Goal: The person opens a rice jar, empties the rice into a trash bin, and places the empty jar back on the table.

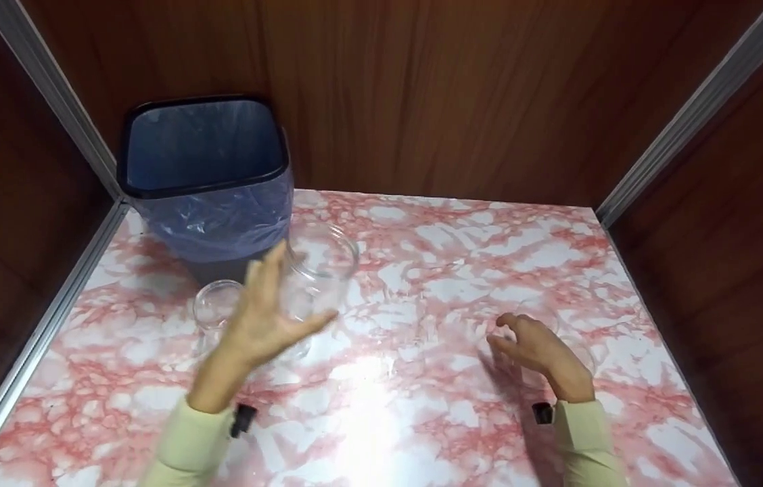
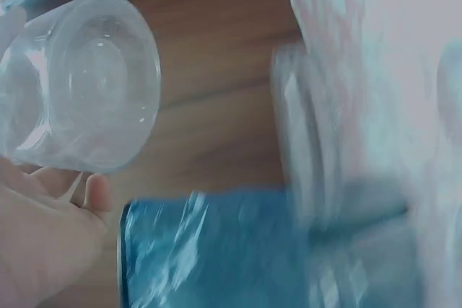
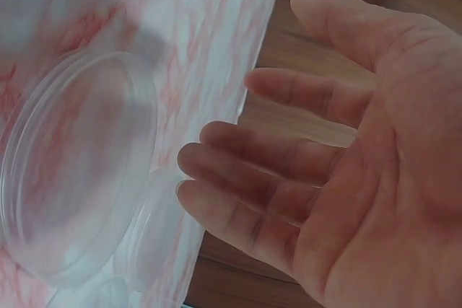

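Observation:
My left hand grips a clear round jar, its thumb on one side and fingers on the other. In the left wrist view, the smooth bottom of this jar faces the camera. Another clear jar stands on the table to the left of that hand, in front of the bin. Over the right part of the table hovers my right hand, fingers loosely bent and holding nothing. Near it lie transparent round lids, a large one and a smaller one beside it.
A dark bin with a bluish bag liner folded over its rim stands at the back left. Brown wood-grain panels rise behind and at both sides of the red-and-white marbled table.

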### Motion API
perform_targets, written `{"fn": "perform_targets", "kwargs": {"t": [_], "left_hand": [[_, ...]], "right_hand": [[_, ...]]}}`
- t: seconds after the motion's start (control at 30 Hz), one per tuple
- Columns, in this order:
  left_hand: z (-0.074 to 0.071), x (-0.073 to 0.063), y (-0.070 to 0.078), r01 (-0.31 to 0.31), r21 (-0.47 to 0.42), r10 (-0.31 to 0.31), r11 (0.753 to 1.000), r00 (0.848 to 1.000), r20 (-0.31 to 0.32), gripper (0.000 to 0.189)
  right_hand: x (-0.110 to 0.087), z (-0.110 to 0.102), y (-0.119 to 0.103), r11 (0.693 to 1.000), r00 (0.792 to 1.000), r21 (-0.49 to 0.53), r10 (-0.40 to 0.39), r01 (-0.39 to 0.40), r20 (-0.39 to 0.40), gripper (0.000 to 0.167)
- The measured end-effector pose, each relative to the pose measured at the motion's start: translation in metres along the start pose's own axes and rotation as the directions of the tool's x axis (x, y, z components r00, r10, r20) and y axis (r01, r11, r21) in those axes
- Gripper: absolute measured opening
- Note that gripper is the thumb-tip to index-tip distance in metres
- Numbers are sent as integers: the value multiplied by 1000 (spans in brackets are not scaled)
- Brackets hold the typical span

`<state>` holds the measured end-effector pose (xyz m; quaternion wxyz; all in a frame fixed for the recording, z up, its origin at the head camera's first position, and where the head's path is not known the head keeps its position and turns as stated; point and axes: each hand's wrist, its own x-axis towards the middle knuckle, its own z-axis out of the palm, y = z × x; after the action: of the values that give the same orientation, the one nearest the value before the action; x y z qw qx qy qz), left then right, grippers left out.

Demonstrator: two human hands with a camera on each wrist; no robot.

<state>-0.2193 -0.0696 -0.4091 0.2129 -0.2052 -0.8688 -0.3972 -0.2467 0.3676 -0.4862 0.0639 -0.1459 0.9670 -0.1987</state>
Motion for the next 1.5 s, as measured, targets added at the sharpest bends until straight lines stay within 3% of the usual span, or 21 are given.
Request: {"fn": "perform_targets", "kwargs": {"t": [0.13,0.37,0.57,0.7,1.0,1.17,1.33,1.5], "left_hand": [[26,-9,4,1,-73,2,997,999,44,112],[64,-24,8,168,-66,-159,984,979,126,107],[98,-35,-3,209,-25,-204,978,970,129,101],[112,-44,-13,238,-9,-233,971,961,150,102],[125,-54,-35,274,0,-270,962,948,169,102],[128,-54,-41,316,0,-311,949,932,186,102],[125,-51,-42,346,-37,-332,938,921,205,110],[110,-41,-30,350,-29,-335,936,915,225,115]], "right_hand": [[1,3,0,1000,1000,1,8,-8,-8,36],[0,5,2,999,1000,37,23,-24,10,37],[-2,6,5,998,998,19,59,-60,11,33],[-4,7,3,999,999,14,43,-44,3,34],[-4,9,-6,999,999,-20,40,-40,-10,34],[-3,9,-8,999,999,-31,34,-35,-28,32],[1,5,-10,999,999,-45,-6,4,-40,29],[10,-3,-16,999,1000,-35,-27,26,-9,32]]}}
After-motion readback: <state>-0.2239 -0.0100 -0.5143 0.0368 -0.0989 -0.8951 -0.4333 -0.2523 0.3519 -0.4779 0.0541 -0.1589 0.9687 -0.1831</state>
